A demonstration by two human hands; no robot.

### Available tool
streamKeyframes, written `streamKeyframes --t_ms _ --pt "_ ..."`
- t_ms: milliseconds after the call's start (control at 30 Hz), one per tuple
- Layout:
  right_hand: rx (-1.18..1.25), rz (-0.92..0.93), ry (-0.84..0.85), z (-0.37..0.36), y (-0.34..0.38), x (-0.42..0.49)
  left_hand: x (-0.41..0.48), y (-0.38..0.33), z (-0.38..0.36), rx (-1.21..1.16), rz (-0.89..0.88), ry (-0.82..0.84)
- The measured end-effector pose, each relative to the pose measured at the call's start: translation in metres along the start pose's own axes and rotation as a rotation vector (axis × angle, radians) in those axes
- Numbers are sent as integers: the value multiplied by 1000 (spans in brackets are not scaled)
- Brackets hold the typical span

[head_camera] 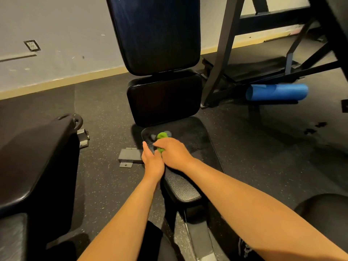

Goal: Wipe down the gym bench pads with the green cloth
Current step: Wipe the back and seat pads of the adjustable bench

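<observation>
A black gym bench stands in front of me: a long seat pad (190, 140), a small middle pad (163, 98) behind it and a raised dark blue back pad (156, 32). My right hand (174, 155) lies on the seat pad's left part and grips the bunched green cloth (162, 136), which sticks out past the fingers onto the pad. My left hand (151, 161) sits at the seat pad's left edge, thumb up along the side, fingers against the pad edge and partly hidden under my right hand. How the left fingers hold cannot be made out.
Another black padded bench (35, 159) stands close at the left. A dark metal rack frame (226, 53) and a blue foam roller (276, 92) are at the right. A grey metal foot bracket (130, 156) lies on the speckled rubber floor left of the seat.
</observation>
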State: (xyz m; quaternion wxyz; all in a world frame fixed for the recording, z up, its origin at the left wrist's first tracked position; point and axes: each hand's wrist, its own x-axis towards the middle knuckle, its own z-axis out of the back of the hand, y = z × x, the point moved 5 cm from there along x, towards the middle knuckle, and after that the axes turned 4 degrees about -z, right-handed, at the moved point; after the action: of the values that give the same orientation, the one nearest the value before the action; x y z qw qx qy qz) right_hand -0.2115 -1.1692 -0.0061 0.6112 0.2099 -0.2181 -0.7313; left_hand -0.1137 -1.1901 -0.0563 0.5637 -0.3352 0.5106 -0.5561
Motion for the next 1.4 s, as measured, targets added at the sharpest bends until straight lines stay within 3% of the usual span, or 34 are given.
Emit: streamKeyframes --t_ms 100,333,467,567,733,867,1033,1233,1400 --pt "-23 82 83 -2 1 -6 -1 0 1 -7 7 34" --pt "0 -298 -237 61 -95 -21 -15 -1 3 -22 100 79" --pt "3 -394 -298 58 -88 -27 -22 7 8 -68 136 133" --pt "22 -264 -221 33 -46 -26 -20 15 15 -205 126 149" --pt "-30 164 87 -26 27 -28 -24 22 22 -310 156 112" --pt "-65 136 117 -22 19 6 -23 29 26 -329 174 125" --pt "-151 54 18 -19 25 29 -25 31 27 -433 245 79" --pt "-294 279 138 -27 29 -30 -27 49 33 -712 401 38" --pt "-511 316 151 -39 42 2 -19 46 38 -735 403 90"
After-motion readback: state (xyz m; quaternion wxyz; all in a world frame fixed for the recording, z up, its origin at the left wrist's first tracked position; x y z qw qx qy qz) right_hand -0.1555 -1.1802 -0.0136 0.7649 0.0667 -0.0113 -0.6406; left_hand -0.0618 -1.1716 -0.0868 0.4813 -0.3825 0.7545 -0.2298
